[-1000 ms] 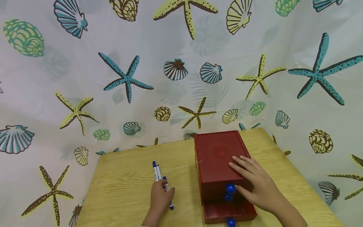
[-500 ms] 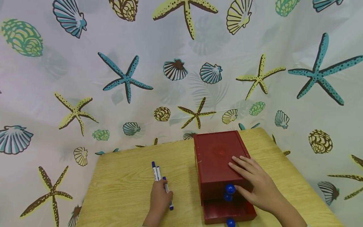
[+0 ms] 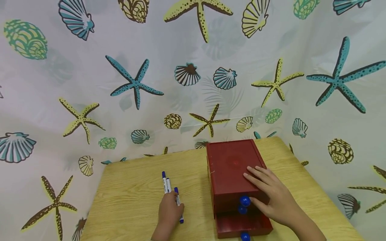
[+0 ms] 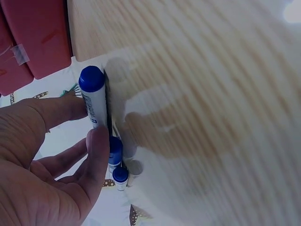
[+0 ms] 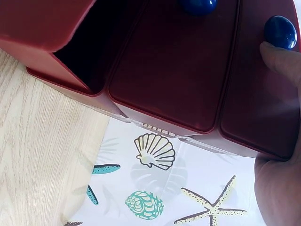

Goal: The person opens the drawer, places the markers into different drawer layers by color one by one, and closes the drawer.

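Observation:
My left hand (image 3: 170, 210) pinches a white marker with blue ends (image 4: 97, 104) between thumb and finger, at the table surface. Just beyond it, two similar markers lie side by side, the left one (image 3: 165, 182) touching or nearly touching the right one (image 3: 168, 183). On the right stands a red drawer unit (image 3: 233, 164). My right hand (image 3: 272, 197) rests on its top right edge with fingers spread. The right thumb touches the top drawer's blue knob (image 5: 281, 32). The bottom drawer (image 3: 242, 223) is pulled out; the drawers above are closed.
The wooden table (image 3: 129, 197) carries everything. Behind and to both sides hangs a white sheet (image 3: 193, 97) printed with shells and starfish. The bottom drawer's blue knob (image 3: 245, 236) juts toward the front edge of view.
The left thumb and fingers have drawn closer together on the marker. The right hand and the drawer unit stay where they were.

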Demonstrator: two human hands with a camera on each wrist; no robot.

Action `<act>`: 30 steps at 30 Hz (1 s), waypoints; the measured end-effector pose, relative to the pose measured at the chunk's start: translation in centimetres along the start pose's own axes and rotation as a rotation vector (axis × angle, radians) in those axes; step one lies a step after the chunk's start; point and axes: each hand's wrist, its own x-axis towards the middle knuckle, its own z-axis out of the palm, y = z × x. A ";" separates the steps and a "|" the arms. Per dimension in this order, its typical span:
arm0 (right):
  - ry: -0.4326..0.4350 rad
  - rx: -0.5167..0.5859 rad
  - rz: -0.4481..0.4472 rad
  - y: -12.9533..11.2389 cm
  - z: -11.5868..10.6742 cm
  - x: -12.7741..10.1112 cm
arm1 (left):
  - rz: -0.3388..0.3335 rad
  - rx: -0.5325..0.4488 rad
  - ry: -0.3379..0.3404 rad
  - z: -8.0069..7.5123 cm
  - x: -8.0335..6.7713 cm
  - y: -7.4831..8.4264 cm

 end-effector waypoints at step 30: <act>0.007 0.004 -0.008 0.0 0.1 0.0 | 0.057 0.015 -0.056 -0.2 -0.4 0.5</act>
